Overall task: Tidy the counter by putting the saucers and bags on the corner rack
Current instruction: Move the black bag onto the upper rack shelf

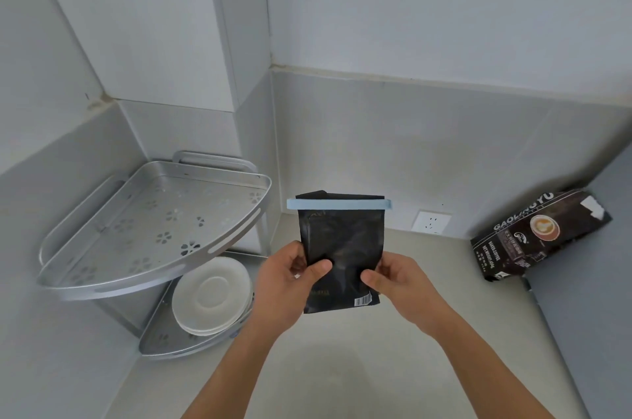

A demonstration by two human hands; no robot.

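At the far left, a silver two-tier corner rack stands on the pale counter, tucked where two walls meet. Its upper shelf is a perforated quarter-circle tray with flower-shaped cutouts, and nothing lies on it. On the lower shelf sits a stack of white saucers, partly under the upper shelf and leaning slightly toward the rack's open front edge.

Just right of the rack, the left hand grips the lower left edge of a small black bag, thumb pressed on the front face and fingers behind. The bag is held upright above the counter, near the middle of the scene, with its top folded over and pinched shut by a light blue clip running across its width. A small white barcode label shows at its lower right corner. The right hand grasps the bag's lower right edge in the same way, thumb in front.

Farther right, a white wall socket is set low in the back wall. At the far right, a larger black coffee bag with white lettering and a picture of a cup leans tilted against the right-hand wall, its base on the counter, well apart from the hands.
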